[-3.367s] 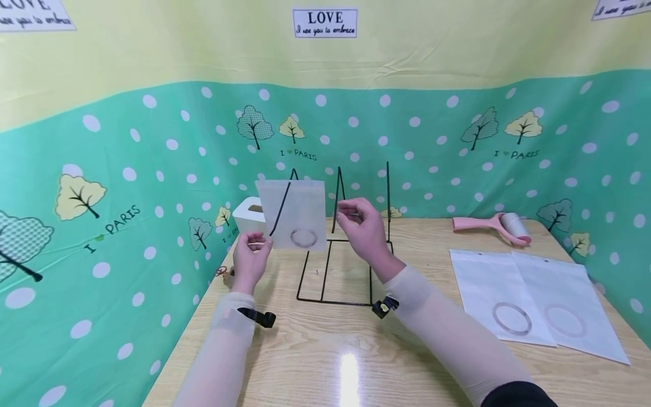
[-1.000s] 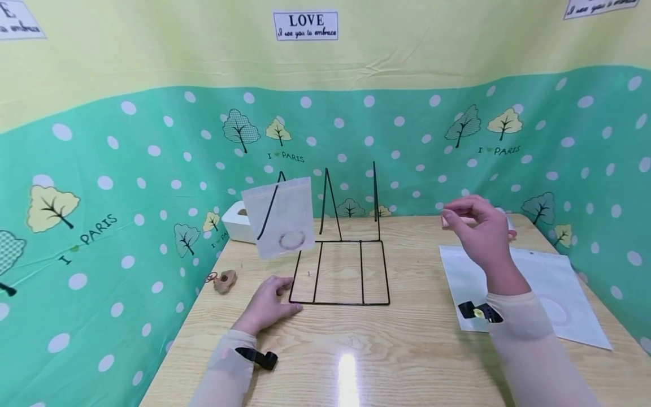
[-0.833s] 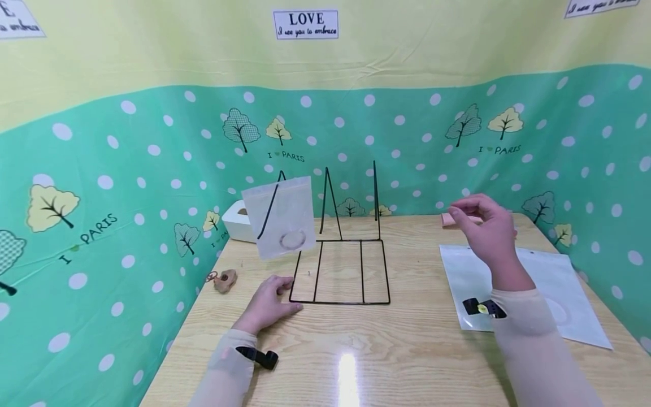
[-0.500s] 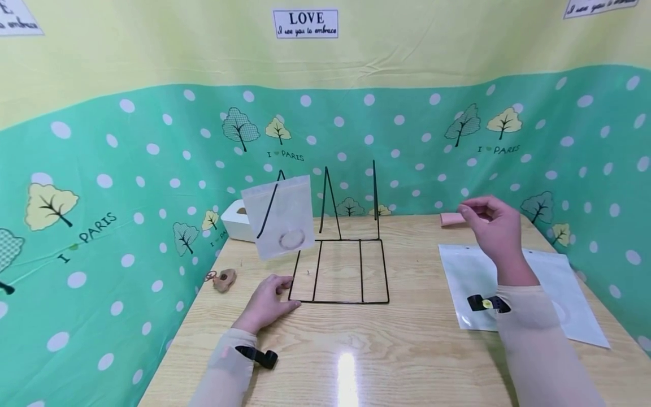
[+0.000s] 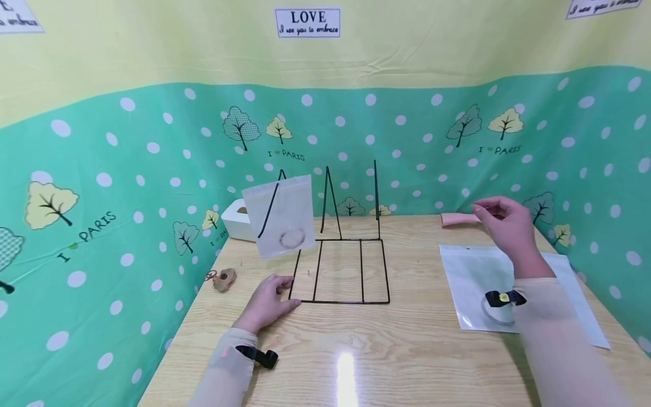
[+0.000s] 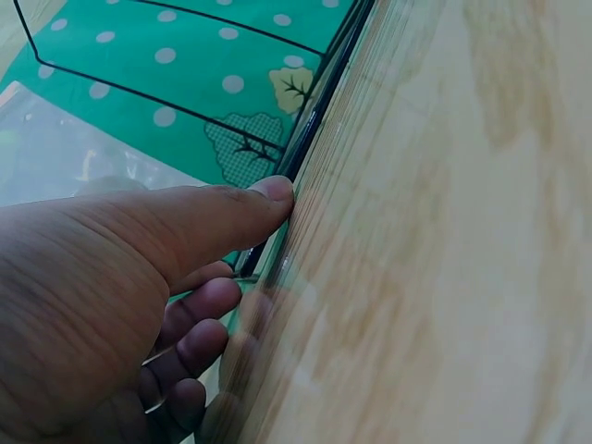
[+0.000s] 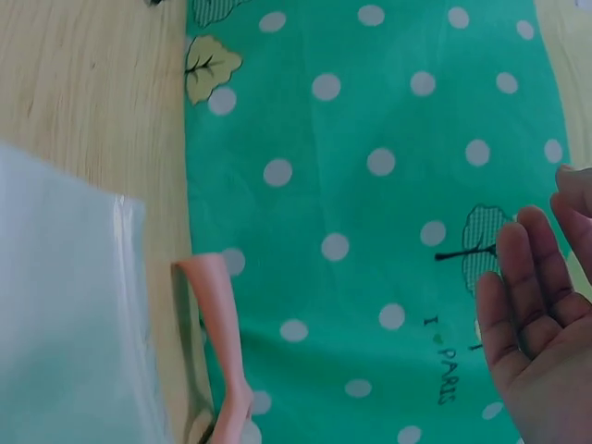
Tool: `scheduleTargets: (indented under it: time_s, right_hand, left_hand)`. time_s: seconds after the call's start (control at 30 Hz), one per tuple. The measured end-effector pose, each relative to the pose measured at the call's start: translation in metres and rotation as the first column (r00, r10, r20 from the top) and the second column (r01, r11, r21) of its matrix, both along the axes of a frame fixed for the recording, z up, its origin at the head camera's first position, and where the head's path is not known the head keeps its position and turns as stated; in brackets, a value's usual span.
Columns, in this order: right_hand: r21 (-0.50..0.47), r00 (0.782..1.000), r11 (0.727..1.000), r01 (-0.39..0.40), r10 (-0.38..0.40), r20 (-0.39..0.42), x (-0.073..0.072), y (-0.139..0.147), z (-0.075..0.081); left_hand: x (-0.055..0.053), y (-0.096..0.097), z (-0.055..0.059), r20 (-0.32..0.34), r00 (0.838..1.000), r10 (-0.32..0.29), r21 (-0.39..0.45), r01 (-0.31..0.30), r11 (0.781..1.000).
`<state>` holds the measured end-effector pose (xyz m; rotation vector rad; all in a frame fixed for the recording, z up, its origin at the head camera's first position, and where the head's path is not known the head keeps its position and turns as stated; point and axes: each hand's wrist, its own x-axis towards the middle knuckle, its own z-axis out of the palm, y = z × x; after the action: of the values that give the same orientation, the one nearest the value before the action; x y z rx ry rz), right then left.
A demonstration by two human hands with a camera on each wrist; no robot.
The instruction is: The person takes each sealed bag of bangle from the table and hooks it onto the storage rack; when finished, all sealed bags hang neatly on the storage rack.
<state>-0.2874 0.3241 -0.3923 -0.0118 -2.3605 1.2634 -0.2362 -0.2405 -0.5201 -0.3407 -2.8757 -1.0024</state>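
Observation:
A translucent zip bag (image 5: 290, 215) with a printed ring hangs slightly tilted on the left prong of a black wire rack (image 5: 361, 271). At the rack's front left corner my left hand (image 5: 268, 303) grips the frame; the left wrist view has its thumb on the bar and the fingers curled by the corner. My right hand (image 5: 508, 226) is in the air, loosely curled and holding nothing. Below it, two larger white bags (image 5: 468, 282) lie on the table, partly hidden by the arm. Beyond the hand is a pink-handled lint roller (image 7: 217, 314), its roller end hidden in the head view.
Two more upright wire prongs (image 5: 376, 192) rise at the rack's back. A white box (image 5: 239, 223) with a slot stands behind the hanging bag. A small brown trinket (image 5: 225, 280) with a red cord lies at left. Polka-dot cloth (image 5: 422, 135) surrounds the wooden table.
My left hand has gone from beside the hanging bag down to the rack's corner. My right hand has moved from the rack to above the white bags, still drifting right.

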Motion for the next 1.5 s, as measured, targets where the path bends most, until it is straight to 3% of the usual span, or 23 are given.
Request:
scheduleTargets:
  time_s: [0.27, 0.6, 0.73, 0.9, 1.17, 1.5]
  right_hand:
    - [0.087, 0.985, 0.995, -0.057, 0.042, 0.167, -0.013, 0.033, -0.01]
    - [0.128, 0.94, 0.982, -0.135, 0.086, 0.33, -0.034, 0.068, -0.025]
    - [0.163, 0.914, 0.97, -0.178, 0.102, 0.394, -0.043, 0.078, -0.04]
    - [0.224, 0.885, 0.935, -0.273, 0.153, 0.44, -0.051, 0.089, -0.058]
    - [0.143, 0.805, 0.927, -0.346, 0.215, 0.553, -0.059, 0.097, -0.073]
    - [0.15, 0.801, 0.932, -0.329, 0.192, 0.567, -0.068, 0.101, -0.09]
  left_hand:
    - [-0.001, -0.001, -0.001, -0.006, 1.0, 0.004, -0.011, -0.004, 1.0]
    - [-0.001, -0.001, -0.002, -0.003, 1.0, 0.0, 0.014, 0.0, 1.0]
    - [-0.001, -0.001, -0.002, -0.003, 1.0, 0.001, 0.006, -0.001, 1.0]
    - [-0.001, -0.001, -0.002, -0.006, 1.0, -0.004, 0.012, 0.004, 1.0]
    - [-0.003, -0.002, -0.003, 0.021, 1.0, 0.007, 0.015, -0.007, 1.0]
    - [-0.004, -0.003, -0.005, 0.002, 1.0, -0.013, 0.011, 0.013, 1.0]
